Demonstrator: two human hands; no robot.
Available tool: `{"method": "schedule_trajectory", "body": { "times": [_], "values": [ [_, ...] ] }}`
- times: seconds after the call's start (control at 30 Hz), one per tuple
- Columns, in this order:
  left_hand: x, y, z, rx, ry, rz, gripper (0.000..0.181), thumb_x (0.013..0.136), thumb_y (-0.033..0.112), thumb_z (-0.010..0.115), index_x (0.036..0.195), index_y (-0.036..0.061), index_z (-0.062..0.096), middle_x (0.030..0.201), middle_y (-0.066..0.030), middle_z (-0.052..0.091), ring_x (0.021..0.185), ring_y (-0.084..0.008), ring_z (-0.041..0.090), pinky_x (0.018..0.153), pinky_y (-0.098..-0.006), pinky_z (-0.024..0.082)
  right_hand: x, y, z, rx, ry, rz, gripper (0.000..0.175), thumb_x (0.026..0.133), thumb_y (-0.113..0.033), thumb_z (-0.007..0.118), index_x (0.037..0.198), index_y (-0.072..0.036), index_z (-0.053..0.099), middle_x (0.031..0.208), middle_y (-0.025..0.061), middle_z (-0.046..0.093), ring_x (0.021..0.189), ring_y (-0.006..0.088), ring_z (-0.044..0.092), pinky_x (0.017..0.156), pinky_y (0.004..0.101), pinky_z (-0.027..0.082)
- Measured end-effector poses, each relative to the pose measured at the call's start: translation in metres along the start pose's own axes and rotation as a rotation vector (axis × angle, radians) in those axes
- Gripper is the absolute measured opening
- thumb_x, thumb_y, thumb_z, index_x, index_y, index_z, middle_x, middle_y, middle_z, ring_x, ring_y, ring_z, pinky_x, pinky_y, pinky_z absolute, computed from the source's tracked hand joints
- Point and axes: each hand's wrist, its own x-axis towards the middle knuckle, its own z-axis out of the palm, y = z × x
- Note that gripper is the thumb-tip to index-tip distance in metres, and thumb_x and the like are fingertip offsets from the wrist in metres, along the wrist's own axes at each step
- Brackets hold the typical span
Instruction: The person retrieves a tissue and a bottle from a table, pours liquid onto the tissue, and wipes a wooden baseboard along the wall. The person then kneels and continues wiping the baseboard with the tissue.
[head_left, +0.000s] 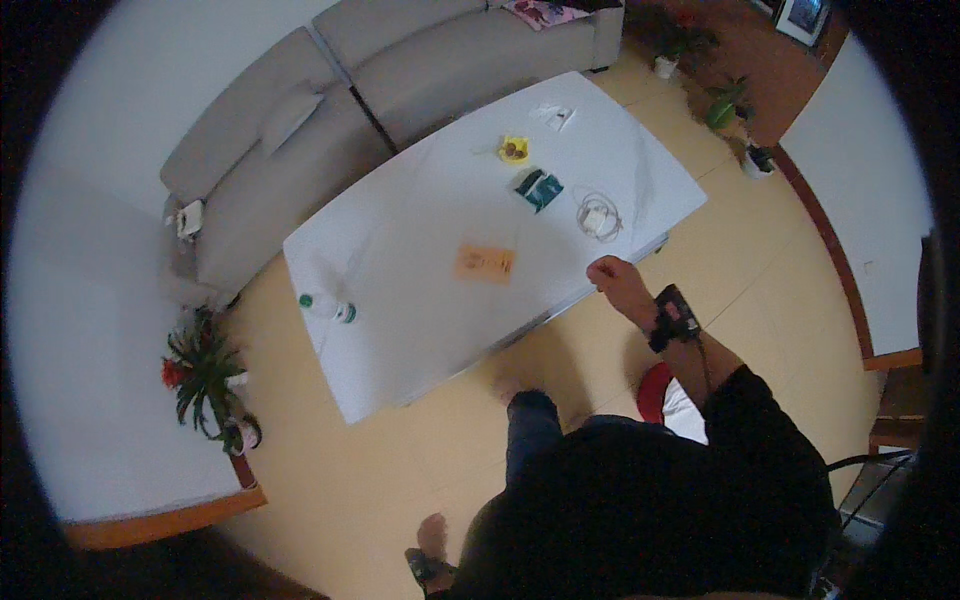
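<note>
My right hand (618, 283) is curled above the near edge of a white marble-patterned table (405, 315), with nothing visible in it. A dark device is strapped to that wrist. Nearest to this hand lies a white charger (596, 218) with its coiled cable. An orange printed sheet or packet (486, 264) lies flat to the hand's left. Farther back are a dark green packet (539, 189) and a small yellow dish (514, 150) holding brown round things. My left hand (433, 534) hangs low beside my body, away from the table; its fingers are blurred.
A clear bottle with a green cap (327, 307) lies at the table's left end. White scraps (556, 117) lie at the far end. A grey sofa (457, 67) runs behind. Potted plants (202, 375) stand left. A red-and-white round object (679, 409) is beside my legs.
</note>
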Motion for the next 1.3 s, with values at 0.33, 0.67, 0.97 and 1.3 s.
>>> {"method": "schedule_trajectory", "body": {
  "times": [0.33,0.67,0.97,1.3],
  "values": [
    [0.117,0.088,-0.207,-0.730,0.321,0.077,0.022,0.085,0.016,0.053,0.100,0.0010,0.060,0.095,-0.0140,0.062,0.087,-0.0269,0.060,0.078,-0.0342,0.047,0.174,0.009,0.028,-0.550,0.084,0.016,0.030,0.079,-0.023,0.061,0.104,-0.008,0.058,0.092,0.0141,0.059,0.087,0.0292,0.058,0.078,0.0379,0.047],
    [0.156,0.253,-0.220,-0.757,0.302,-0.015,0.023,0.085,0.016,0.057,0.103,0.0019,0.060,0.102,-0.0117,0.062,0.095,-0.0221,0.058,0.082,-0.0319,0.046,0.341,0.085,0.053,-1.215,0.006,-0.449,0.029,0.073,-0.010,0.056,0.101,-0.014,0.059,0.115,0.0082,0.051,0.106,0.0251,0.049,0.083,0.0399,0.042],
    [0.271,0.410,-0.275,-0.628,0.318,0.299,0.036,0.081,0.014,0.063,0.113,0.0021,0.054,0.110,-0.0160,0.057,0.106,-0.0297,0.054,0.089,-0.0362,0.043,0.347,0.071,0.036,-0.477,-0.096,-0.503,0.017,0.078,-0.015,0.059,0.091,-0.005,0.057,0.097,0.0146,0.059,0.095,0.0343,0.054,0.082,0.0436,0.043],
    [0.365,0.536,-0.349,-0.320,0.467,0.450,0.065,0.066,0.021,0.075,0.124,0.0096,0.048,0.141,-0.0241,0.023,0.126,-0.0416,0.029,0.097,-0.0473,0.035,0.300,-0.001,0.028,-0.086,-0.521,-0.340,0.021,0.087,-0.015,0.052,0.104,-0.003,0.051,0.091,0.0163,0.058,0.083,0.0274,0.059,0.071,0.0341,0.047]
  ]
}}
